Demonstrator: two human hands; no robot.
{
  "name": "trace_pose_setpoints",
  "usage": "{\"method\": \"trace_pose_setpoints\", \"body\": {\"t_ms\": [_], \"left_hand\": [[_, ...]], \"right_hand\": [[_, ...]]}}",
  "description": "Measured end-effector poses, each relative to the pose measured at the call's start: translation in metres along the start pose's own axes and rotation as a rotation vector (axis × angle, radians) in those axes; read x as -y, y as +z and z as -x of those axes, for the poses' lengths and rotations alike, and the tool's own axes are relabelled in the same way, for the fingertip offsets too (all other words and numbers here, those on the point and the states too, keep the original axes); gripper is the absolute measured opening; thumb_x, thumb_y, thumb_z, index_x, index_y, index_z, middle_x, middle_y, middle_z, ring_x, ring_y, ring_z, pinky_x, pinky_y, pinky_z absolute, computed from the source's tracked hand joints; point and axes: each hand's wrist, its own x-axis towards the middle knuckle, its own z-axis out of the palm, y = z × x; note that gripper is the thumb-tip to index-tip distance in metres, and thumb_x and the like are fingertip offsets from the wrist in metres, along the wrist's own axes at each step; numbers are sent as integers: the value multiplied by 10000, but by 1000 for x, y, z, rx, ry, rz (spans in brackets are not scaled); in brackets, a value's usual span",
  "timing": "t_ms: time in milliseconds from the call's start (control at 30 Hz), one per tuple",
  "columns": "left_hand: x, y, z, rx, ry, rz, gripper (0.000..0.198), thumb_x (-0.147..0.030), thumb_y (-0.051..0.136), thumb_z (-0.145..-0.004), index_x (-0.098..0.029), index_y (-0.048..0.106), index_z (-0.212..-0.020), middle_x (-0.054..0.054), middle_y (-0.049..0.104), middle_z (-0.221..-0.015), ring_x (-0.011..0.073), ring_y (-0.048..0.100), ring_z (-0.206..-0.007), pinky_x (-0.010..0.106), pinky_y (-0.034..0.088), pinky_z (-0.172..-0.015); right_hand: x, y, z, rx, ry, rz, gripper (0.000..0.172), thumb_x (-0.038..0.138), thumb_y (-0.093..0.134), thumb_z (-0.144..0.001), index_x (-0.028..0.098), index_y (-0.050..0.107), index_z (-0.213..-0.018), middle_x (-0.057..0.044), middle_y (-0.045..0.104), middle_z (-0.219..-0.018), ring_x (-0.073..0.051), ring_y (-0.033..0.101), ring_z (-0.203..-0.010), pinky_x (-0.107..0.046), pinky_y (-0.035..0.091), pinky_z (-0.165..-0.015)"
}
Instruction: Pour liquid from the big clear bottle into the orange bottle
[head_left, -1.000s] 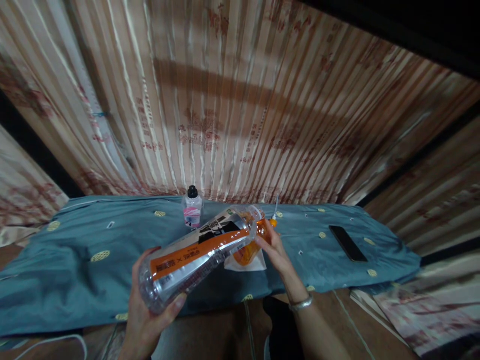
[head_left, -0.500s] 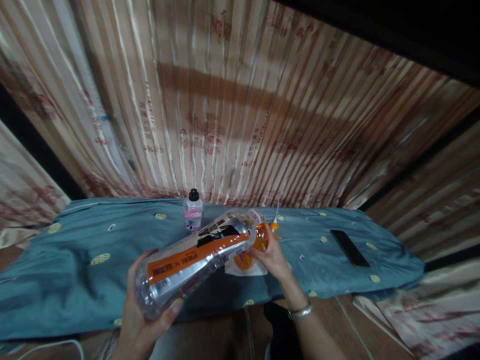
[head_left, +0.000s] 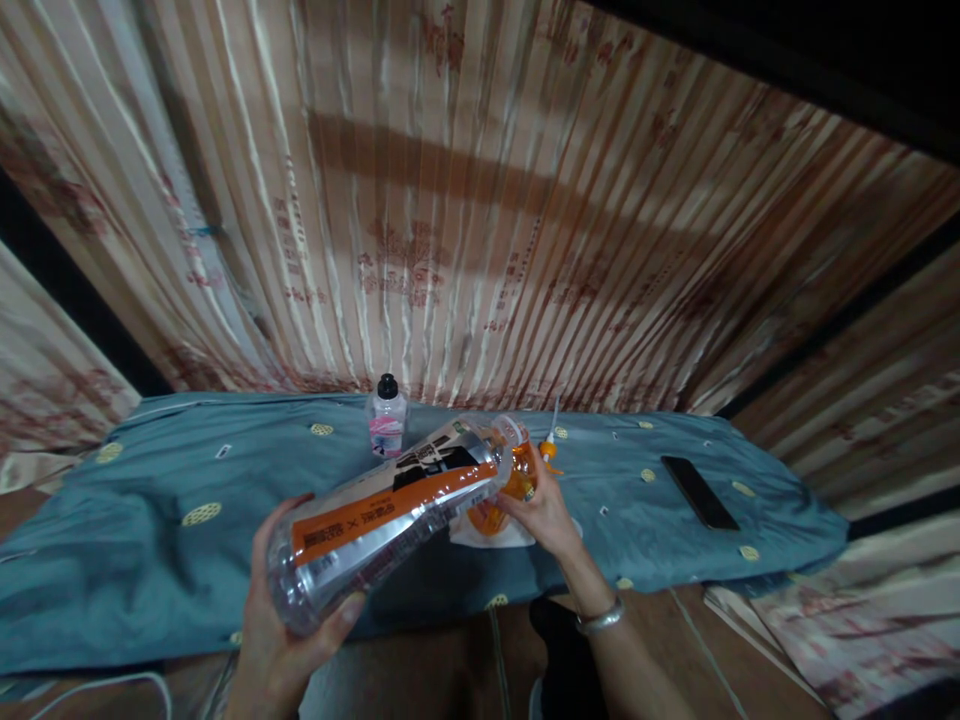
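My left hand (head_left: 289, 620) is wrapped around the base of a large clear plastic bottle (head_left: 397, 510) with an orange and white label. The bottle is tilted, its neck pointing up and to the right, over an orange bottle. My right hand (head_left: 546, 510) grips that orange bottle (head_left: 491, 517) near its top; the two bottles' mouths overlap, and I cannot tell whether they touch. Under the orange bottle lies a white cloth or tissue (head_left: 517, 538). Just behind my right hand an orange pump top (head_left: 549, 450) with a thin clear tube lies on the cover.
A clear bottle with a black cap and pink label (head_left: 387, 425) stands at the back. A black phone (head_left: 699, 493) lies on the right of the teal cloth cover (head_left: 150, 560). Patterned curtains (head_left: 450, 250) hang behind, with dark frame bars. A white cable (head_left: 112, 687) runs at lower left.
The view has shifted very slightly. Both hands keep their hold, and the large bottle stays tilted over the orange bottle.
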Motion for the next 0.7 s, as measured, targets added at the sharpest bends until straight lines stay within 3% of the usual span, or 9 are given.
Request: {"method": "trace_pose_setpoints", "body": {"t_ms": [367, 467, 700], "left_hand": [[17, -4, -4, 29, -8, 32, 1154, -810, 1079, -618, -297, 666, -1566, 115, 849, -1354, 489, 858, -1268, 634, 732, -1136], [15, -3, -4, 28, -9, 35, 1139, -780, 1099, -597, -305, 681, -1543, 109, 861, -1308, 482, 870, -1211, 650, 729, -1141], [11, 0, -1, 51, -34, 69, 1138, -769, 1080, -652, -285, 651, -1588, 101, 870, -1303, 453, 880, -1201, 585, 728, -1104]], "right_hand": [[-5, 2, -1, -32, 14, 14, 1037, 603, 1138, -737, 264, 734, -1631, -165, 863, -1591, -456, 801, -1532, -624, 590, -1386], [-8, 1, 0, -64, 25, 44, 1065, 572, 1142, -710, 275, 706, -1635, -169, 841, -1634, -460, 781, -1560, -630, 581, -1393], [-10, 0, 1, -69, 44, 77, 878, 584, 1084, -736, 276, 728, -1477, -151, 914, -1433, -458, 870, -1378, -584, 703, -1222]]}}
